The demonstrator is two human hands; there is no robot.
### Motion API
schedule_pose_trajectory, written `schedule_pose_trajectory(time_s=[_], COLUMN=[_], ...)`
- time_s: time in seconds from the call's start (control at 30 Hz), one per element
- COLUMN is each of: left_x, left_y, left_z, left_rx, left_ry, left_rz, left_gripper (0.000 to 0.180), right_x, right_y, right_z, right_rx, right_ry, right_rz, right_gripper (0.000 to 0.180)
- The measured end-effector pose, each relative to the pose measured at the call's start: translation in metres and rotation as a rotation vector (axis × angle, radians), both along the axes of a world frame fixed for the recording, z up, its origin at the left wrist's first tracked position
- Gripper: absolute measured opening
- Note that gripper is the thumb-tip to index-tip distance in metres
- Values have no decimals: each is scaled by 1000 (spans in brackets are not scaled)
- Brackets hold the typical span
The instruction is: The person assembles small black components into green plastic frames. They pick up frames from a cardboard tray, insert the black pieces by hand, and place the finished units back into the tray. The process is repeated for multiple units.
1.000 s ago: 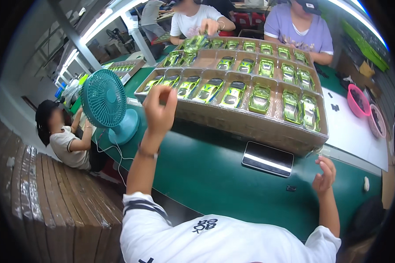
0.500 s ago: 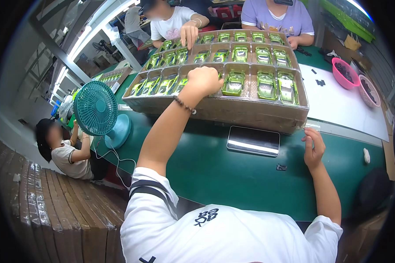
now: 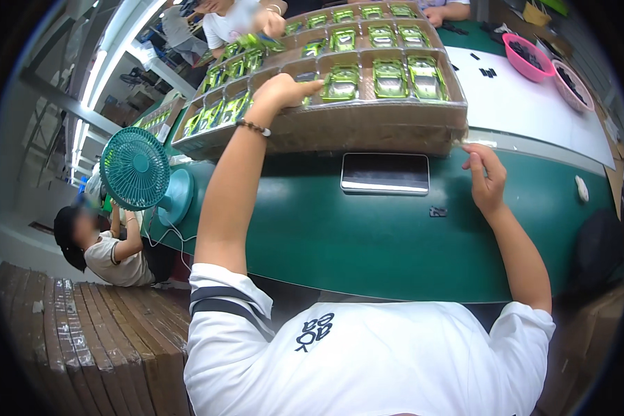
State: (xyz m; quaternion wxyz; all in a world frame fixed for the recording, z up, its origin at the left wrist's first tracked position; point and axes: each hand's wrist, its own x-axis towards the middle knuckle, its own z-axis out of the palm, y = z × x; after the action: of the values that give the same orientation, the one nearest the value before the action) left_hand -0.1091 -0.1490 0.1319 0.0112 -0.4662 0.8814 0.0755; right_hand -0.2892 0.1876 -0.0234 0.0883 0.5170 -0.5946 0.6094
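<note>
A wide cardboard box (image 3: 312,128) holds rows of bright green toy car shells (image 3: 341,82) in a clear divided tray. My left hand (image 3: 284,93) is over the front row, left of one shell. Its fingers are curled down into a compartment, and what they hold, if anything, is hidden. My right hand (image 3: 489,179) is beside the box's near right corner. Its index finger reaches toward that corner, the other fingers are loosely bent, and nothing shows in it.
A dark flat tablet-like device (image 3: 385,173) and a small black part (image 3: 437,211) lie on the green table (image 3: 326,243). A teal fan (image 3: 142,166) stands left. Pink baskets (image 3: 529,59) of black parts are at right. Across the box, a co-worker's hand (image 3: 270,24) is near green shells.
The view has shifted, so the box sits higher in the picture. My left hand stays at the front row. Across the box, the co-worker's hand has risen, with green shells beside it.
</note>
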Motion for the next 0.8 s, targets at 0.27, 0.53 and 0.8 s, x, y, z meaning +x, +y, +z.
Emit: schedule_pose_trajectory(time_s=[0.27,0.53,0.8], left_x=[34,89,85], left_y=[-21,132,162], left_z=[2,-60,-130], left_rx=[-180,901,929], left_ry=[616,1558,1282], left_rz=[-27,-490,-545], left_gripper=[69,49,67], right_x=[42,47,74], right_y=[19,15,5], right_z=[36,41,39], right_rx=[640,876,984], right_ry=[490,367,683], right_rz=[272,346,172], right_gripper=[24,29,19])
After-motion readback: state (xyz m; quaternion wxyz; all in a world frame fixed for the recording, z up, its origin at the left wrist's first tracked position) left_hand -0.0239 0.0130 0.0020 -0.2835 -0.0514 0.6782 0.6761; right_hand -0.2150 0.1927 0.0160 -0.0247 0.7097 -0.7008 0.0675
